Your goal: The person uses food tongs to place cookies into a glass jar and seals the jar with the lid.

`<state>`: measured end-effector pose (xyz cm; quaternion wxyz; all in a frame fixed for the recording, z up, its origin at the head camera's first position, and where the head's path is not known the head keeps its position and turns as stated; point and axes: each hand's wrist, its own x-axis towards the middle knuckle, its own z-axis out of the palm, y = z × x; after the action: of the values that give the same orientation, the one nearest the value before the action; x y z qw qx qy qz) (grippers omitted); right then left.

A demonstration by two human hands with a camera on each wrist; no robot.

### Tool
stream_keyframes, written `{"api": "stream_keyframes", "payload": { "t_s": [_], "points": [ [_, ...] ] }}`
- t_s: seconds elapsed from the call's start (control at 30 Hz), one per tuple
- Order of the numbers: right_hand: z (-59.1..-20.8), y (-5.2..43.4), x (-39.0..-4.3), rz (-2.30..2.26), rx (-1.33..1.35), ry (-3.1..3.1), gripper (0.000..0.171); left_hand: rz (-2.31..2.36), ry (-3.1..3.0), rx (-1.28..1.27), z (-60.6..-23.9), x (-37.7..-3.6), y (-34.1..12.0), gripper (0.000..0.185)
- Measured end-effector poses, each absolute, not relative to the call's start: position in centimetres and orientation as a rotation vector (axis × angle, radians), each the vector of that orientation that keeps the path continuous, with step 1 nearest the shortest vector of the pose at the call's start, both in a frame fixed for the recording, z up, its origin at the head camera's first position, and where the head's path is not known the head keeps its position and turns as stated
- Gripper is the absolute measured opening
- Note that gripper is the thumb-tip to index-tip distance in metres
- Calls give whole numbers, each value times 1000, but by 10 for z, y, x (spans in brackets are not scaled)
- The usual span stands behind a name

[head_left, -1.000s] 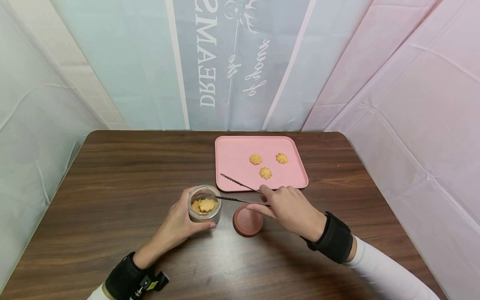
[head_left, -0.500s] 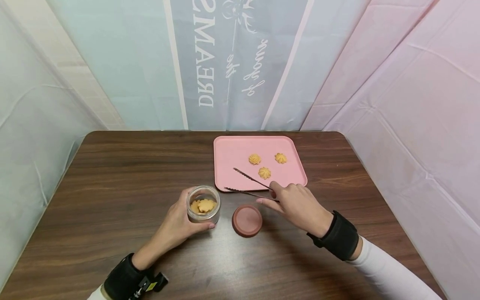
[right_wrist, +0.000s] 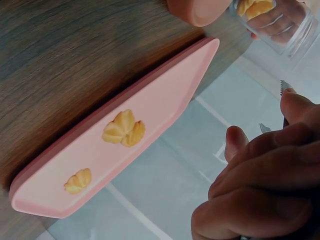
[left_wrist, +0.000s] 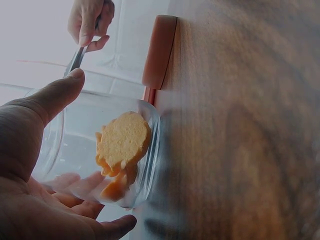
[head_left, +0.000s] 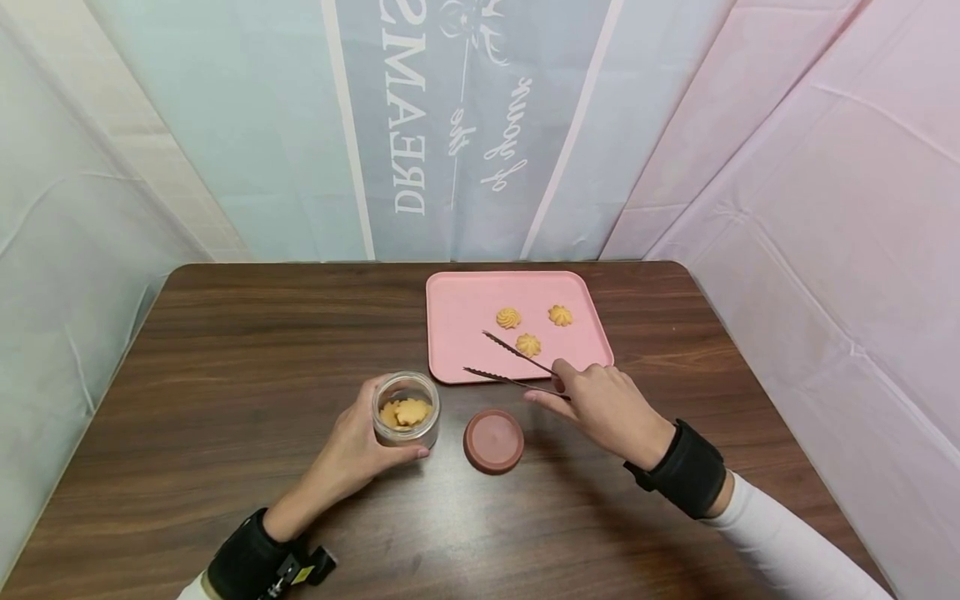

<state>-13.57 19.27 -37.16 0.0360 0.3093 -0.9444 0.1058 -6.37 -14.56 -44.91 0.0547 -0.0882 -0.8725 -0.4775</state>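
My left hand (head_left: 362, 437) grips a clear glass jar (head_left: 426, 431), its fingers and thumb wrapped round the sides. Inside the jar lie a few cookies (left_wrist: 123, 140), piled at the bottom. My right hand (head_left: 602, 408) holds metal tongs (head_left: 512, 381), arms spread apart with nothing between the tips. Those tips reach over the near edge of a pink tray (head_left: 461, 310), one close to the nearest cookie (head_left: 528, 344). Two more swirled cookies, one at left (head_left: 508, 317) and one at right (head_left: 560, 315), lie farther back on the tray.
A round brown lid (head_left: 494, 442) lies on the dark wooden table (head_left: 300, 333), between the jar and my right hand. Printed cloth (head_left: 480, 125) hangs behind the table's far edge, with pale cloth at both sides.
The right hand has moved the tongs away from the jar, rightward and over the tray, uncovering the lid. My left hand and the jar stay in place.
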Motion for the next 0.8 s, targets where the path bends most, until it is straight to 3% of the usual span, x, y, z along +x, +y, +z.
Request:
{"api": "stream_keyframes", "payload": {
  "t_s": [0.8],
  "points": [
    [-389, 213, -144, 302, 846, -2945, 43, -1447, -2665, -262, -450, -64, -146, 100]
  ]
}}
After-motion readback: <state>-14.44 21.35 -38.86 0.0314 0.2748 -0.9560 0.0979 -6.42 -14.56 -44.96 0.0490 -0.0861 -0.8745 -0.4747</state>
